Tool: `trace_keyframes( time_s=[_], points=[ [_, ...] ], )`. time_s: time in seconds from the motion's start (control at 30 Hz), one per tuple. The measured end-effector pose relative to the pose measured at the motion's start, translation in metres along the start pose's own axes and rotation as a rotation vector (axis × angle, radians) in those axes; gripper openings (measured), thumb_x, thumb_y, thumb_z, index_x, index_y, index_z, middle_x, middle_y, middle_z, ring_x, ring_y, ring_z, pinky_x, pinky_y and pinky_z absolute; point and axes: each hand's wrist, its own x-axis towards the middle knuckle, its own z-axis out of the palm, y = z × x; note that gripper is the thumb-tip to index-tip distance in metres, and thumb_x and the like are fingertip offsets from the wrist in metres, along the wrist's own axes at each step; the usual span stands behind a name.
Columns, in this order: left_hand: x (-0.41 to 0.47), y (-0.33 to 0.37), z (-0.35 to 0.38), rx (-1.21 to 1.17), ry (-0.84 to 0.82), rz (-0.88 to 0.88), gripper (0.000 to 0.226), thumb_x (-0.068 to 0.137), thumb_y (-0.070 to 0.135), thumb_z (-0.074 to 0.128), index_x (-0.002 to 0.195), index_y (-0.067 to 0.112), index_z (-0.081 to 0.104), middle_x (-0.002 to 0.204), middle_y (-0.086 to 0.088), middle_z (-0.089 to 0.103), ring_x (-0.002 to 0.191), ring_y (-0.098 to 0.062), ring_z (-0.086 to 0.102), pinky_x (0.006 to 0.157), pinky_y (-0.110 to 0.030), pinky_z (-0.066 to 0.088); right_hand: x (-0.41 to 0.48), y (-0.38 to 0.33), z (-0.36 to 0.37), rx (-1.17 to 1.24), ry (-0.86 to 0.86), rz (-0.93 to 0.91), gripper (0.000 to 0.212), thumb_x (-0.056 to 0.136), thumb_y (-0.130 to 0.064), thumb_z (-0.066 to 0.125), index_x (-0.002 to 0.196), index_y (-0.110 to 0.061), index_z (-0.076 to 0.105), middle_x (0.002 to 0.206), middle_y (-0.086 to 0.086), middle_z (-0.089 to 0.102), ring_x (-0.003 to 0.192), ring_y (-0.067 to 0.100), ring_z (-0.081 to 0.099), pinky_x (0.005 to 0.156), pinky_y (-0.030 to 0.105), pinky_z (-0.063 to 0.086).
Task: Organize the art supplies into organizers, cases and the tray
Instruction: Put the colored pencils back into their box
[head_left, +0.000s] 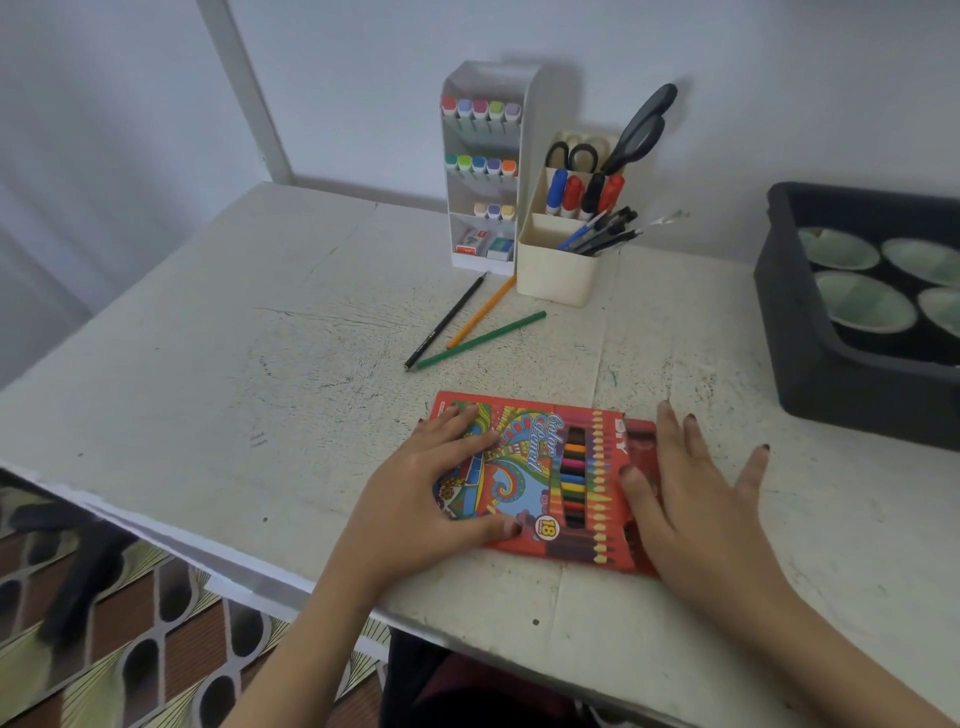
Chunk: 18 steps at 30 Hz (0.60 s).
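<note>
Pressing pencil box (540, 467), left grip (415, 499) flat on cover, right grip (696, 509) splayed over right end

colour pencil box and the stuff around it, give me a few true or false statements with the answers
1. The left hand and the right hand both rest with straight fingers on the red pencil box. True.
2. Three loose pencils lie on the table beyond the box. True.
3. The dark tray has nothing in it. False: it holds pale green dishes.
4. The small black-handled scissors lie flat on the table. False: they stand in the cream holder.
</note>
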Motion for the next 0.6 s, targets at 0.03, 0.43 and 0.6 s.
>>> trace_keyframes(
  time_s=[0.03, 0.43, 0.6],
  points=[
    [0.000, 0.000, 0.000, 0.000, 0.000, -0.001, 0.076, 0.055, 0.078, 0.062, 0.125, 0.056, 0.040, 0.137, 0.042, 0.017, 0.131, 0.024, 0.009, 0.103, 0.001, 0.001, 0.000, 0.000, 0.002, 0.025, -0.003, -0.013, 0.074, 0.089, -0.060, -0.001, 0.147, -0.019, -0.019, 0.159, -0.003, 0.004, 0.145, 0.010, -0.008, 0.103, 0.042, -0.033],
    [0.000, 0.001, 0.000, -0.016, 0.018, -0.020, 0.079, 0.054, 0.078, 0.063, 0.127, 0.052, 0.047, 0.138, 0.040, 0.020, 0.134, 0.019, 0.013, 0.105, 0.000, 0.003, -0.004, -0.022, 0.005, 0.390, 0.024, -0.021, 0.077, 0.086, -0.072, 0.008, 0.140, -0.034, -0.030, 0.143, -0.027, 0.024, 0.136, -0.006, 0.000, 0.097, 0.024, -0.037],
    [0.001, 0.001, 0.001, -0.018, 0.010, -0.025, 0.079, 0.055, 0.078, 0.064, 0.127, 0.053, 0.046, 0.140, 0.039, 0.020, 0.135, 0.017, 0.013, 0.106, -0.001, 0.003, 0.000, -0.023, -0.010, 0.589, -0.085, 0.020, 0.078, 0.083, -0.075, 0.015, 0.145, -0.039, -0.018, 0.132, -0.033, 0.024, 0.135, 0.004, -0.010, 0.108, 0.036, -0.026]
  ],
)
